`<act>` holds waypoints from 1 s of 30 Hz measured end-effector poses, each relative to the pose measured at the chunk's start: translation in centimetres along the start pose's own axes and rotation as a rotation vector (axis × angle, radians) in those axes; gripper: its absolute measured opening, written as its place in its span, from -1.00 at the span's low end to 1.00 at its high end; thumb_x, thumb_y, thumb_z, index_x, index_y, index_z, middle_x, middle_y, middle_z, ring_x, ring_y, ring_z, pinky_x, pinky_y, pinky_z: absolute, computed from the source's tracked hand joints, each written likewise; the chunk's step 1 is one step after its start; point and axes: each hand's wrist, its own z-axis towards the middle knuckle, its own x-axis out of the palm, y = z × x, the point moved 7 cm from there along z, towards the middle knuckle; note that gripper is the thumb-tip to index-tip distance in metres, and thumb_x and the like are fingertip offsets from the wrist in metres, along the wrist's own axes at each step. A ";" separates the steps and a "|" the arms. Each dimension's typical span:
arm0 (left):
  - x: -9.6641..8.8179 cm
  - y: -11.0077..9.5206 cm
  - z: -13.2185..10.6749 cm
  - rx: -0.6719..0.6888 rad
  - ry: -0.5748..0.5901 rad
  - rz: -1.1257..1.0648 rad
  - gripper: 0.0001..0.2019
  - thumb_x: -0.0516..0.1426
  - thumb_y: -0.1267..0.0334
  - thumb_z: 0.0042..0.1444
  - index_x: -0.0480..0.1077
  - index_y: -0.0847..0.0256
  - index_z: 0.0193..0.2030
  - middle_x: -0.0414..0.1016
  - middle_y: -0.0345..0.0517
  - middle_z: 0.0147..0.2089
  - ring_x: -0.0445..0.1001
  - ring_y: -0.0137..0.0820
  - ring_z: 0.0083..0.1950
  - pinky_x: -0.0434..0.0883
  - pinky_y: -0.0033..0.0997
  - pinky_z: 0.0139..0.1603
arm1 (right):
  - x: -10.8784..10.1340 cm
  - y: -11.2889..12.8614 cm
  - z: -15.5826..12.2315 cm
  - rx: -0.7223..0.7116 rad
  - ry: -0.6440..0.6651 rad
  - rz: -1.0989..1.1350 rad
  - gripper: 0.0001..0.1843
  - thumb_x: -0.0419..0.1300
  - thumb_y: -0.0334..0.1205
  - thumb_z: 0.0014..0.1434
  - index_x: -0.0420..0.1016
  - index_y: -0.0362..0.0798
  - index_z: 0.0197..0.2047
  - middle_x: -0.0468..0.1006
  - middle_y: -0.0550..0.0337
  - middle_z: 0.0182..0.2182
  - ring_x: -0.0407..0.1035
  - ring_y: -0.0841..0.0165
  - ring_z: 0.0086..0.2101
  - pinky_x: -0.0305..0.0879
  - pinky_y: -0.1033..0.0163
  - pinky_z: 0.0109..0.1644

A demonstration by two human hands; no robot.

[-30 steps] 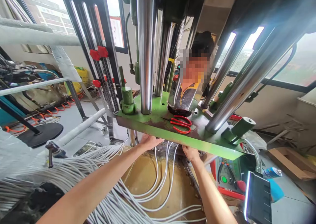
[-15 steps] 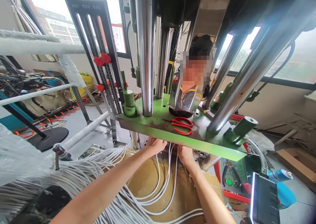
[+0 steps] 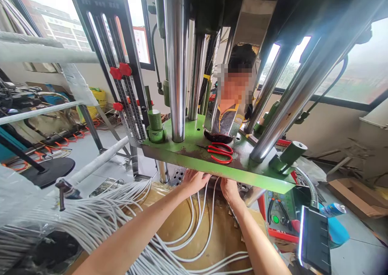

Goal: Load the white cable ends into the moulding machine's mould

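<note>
My left hand (image 3: 194, 179) and my right hand (image 3: 229, 189) reach side by side under the front edge of a green machine plate (image 3: 266, 180). Their fingers are tucked beneath the plate and hidden. White cables (image 3: 198, 222) run up between and beside my hands into the space under the plate. Red-handled scissors (image 3: 222, 152) lie on top of the plate, just above my hands. Chrome columns (image 3: 176, 64) rise from the plate.
A big bundle of white cables (image 3: 91, 218) lies at the left over a padded rail (image 3: 97, 161). A panel with a green button (image 3: 275, 218) and a blue can (image 3: 333, 208) sit at the right. Another person stands behind the machine (image 3: 239, 56).
Both hands have drawn slightly back toward me and a little closer together under the plate edge. The camera view shifted a bit.
</note>
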 end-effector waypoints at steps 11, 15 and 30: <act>0.3 -1.1 -0.2 0.035 0.066 0.110 -0.75 0.01 0.30 0.23 0.53 0.21 -0.16 0.58 0.10 -0.13 0.53 -0.20 -0.08 0.37 -0.26 0.00 | -0.4 -0.7 -1.1 0.071 0.145 -0.133 -0.76 0.07 -0.47 0.24 0.49 -0.14 -0.08 0.55 0.10 -0.13 0.43 0.31 -0.12 0.31 0.10 0.04; -0.4 0.7 -0.2 0.006 0.086 0.144 -0.73 -0.01 0.39 0.20 0.54 0.26 -0.27 0.58 0.11 -0.27 0.54 -0.21 -0.17 0.38 -0.28 -0.04 | -1.0 -1.3 -2.3 0.080 0.155 -0.169 -0.63 0.03 -0.53 0.19 0.47 -0.12 0.01 0.55 0.04 -0.11 0.40 0.24 -0.05 0.27 0.07 0.08; -7.3 -1.3 -22.2 -0.099 0.472 -0.551 -0.69 0.10 0.03 0.16 0.52 0.08 -0.07 0.57 -0.12 -0.22 0.52 -0.32 -0.21 0.47 -0.42 -0.15 | -13.8 -0.5 -20.0 0.032 -0.102 0.008 -0.61 0.01 -0.29 0.22 0.45 0.06 0.08 0.50 0.08 0.02 0.39 0.18 0.02 0.40 0.05 0.07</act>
